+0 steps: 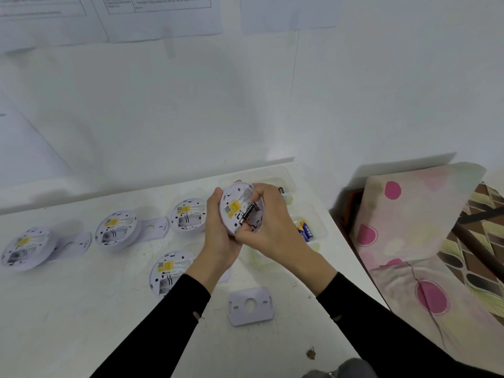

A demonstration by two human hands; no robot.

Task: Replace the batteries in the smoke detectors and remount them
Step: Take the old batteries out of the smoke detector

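— While the left hand (218, 236) cups the detector (234, 203) above the table (81, 309), back side up, where does the battery (249, 213) lie?

— In the detector's bay, long axis slanting from lower left to upper right.

— Which hand is nearer to it?

— The right hand (272, 225). It comes in from the right and pinches the battery, thumb at the lower end and a finger at the upper. The next push probably goes down into the bay.

— And the spares (305, 231)?

— In the tray (319, 218), just right of that hand.
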